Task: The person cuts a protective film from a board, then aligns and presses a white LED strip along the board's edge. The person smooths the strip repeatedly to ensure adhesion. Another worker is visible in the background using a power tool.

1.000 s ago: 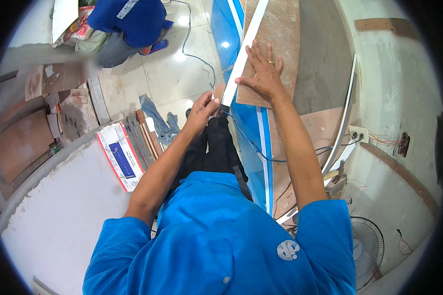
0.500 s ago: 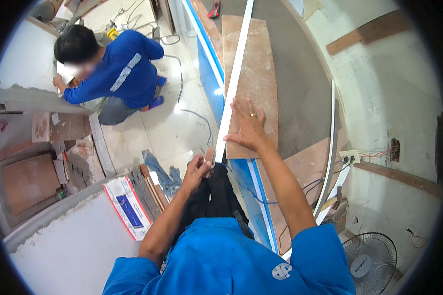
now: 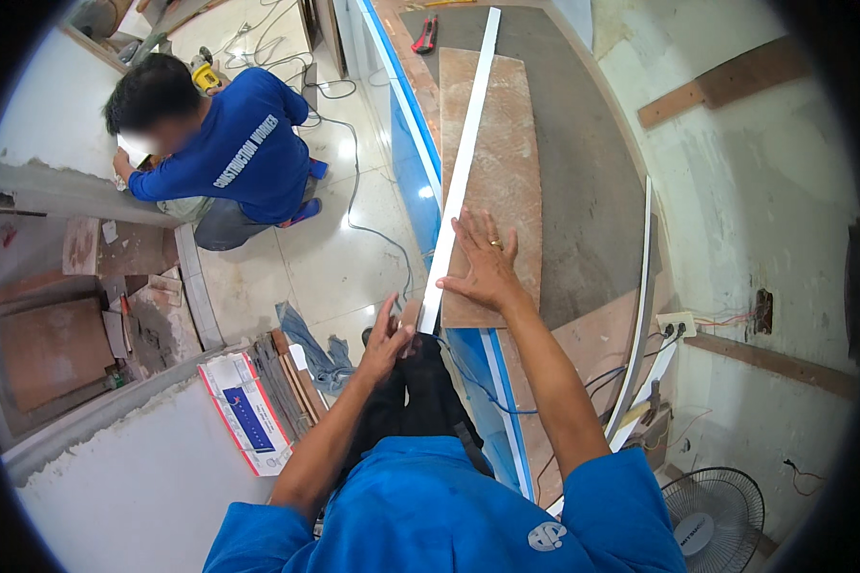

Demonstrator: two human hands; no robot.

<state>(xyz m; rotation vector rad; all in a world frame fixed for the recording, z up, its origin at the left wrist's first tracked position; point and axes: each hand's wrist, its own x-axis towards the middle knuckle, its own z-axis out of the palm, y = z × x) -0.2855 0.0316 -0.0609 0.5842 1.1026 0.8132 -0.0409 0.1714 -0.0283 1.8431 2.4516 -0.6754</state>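
White strip (image 3: pixel 465 153) over brown board (image 3: pixel 511 143), steadied by my spread right hand (image 3: pixel 488 273); left hand (image 3: pixel 383 348) now looser, its hold on small block (image 3: pixel 411 313) unclear.

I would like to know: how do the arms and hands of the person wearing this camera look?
Both arms have short, bright blue sleeves, which leave the forearms bare. The right hand wears a gold-coloured ring. On the left hand, no ring can be made out. Neither hand wears a glove.

The board (image 3: pixel 508 172) looks like rough, matt wood; the strip (image 3: pixel 467 143) on it, smooth; the floor tiles (image 3: pixel 311 267) left of it, glossy.
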